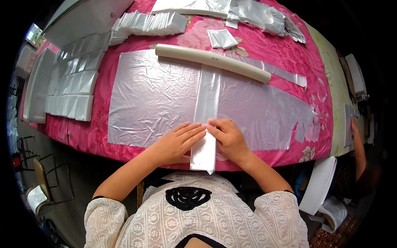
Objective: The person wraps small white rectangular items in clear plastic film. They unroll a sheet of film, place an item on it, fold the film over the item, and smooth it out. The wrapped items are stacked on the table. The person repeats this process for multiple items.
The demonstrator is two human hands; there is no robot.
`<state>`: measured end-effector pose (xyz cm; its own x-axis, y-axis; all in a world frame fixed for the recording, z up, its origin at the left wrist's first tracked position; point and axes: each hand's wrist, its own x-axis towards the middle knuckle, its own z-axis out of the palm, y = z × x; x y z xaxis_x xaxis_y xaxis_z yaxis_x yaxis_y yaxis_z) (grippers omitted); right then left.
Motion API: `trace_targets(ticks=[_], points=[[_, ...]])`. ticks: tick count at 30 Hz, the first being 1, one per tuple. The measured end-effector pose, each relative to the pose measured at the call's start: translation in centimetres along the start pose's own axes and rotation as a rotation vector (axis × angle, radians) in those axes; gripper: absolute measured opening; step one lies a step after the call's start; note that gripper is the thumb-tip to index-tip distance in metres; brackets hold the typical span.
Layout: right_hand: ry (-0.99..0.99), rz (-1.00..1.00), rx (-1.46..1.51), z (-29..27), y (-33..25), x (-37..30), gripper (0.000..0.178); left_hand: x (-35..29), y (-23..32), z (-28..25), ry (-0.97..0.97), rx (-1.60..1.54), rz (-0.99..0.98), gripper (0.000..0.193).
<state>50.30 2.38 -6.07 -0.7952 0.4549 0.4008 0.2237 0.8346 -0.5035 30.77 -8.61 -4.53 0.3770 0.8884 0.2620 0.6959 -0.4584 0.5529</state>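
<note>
A clear plastic bag folded into a long narrow strip [207, 97] runs from the table's middle to its near edge. Its near end is doubled into a thicker, shiny section [203, 153] that hangs slightly over the edge. My left hand [175, 142] lies across the strip from the left, fingers stretched out and tips at the fold. From the right, my right hand [228, 138] grips the strip at the same fold with bent fingers. Beneath lies a wide, wrinkled sheet of clear plastic [153, 99]. A cream-coloured tube [213, 62] rests across the strip's far end.
Stacks of folded plastic bags [72, 87] lie at the left, with a row [149, 24] behind. A small folded bag [222, 39] and more plastic [256, 16] lie at the back. A pink flowered cloth [97, 136] covers the table. Another person's arm [358, 144] shows at right.
</note>
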Motion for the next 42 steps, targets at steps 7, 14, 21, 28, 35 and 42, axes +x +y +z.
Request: trace_targets(ticks=[7,14,21,28,35,42], points=[[-0.021,0.182,0.160,-0.7,1.3,0.9,0.018,1.9,-1.3,0.9,0.104,-0.218,-0.299,0.050],[-0.245,0.867,0.541,-1.7,3.0,5.6,0.024,3.9,-2.2,1.2,0.467,-0.263,-0.443,0.049],[-0.312,0.978,0.593,-2.2,3.3,6.1,0.023,3.6,-0.6,3.7,-0.026,0.280,-0.333,0.077],[0.041,0.202,-0.187,-1.3,2.1,3.5,0.052,3.5,-0.3,4.3,0.004,0.318,-0.366,0.077],[-0.202,-0.100,-0.025,-1.6,5.7,4.6,0.047,3.8,-3.1,2.9,0.270,0.301,-0.100,0.019],[-0.150,-0.143,0.038,-2.0,6.1,5.0,0.037,4.4,-3.0,2.2,0.174,0.208,-0.182,0.017]])
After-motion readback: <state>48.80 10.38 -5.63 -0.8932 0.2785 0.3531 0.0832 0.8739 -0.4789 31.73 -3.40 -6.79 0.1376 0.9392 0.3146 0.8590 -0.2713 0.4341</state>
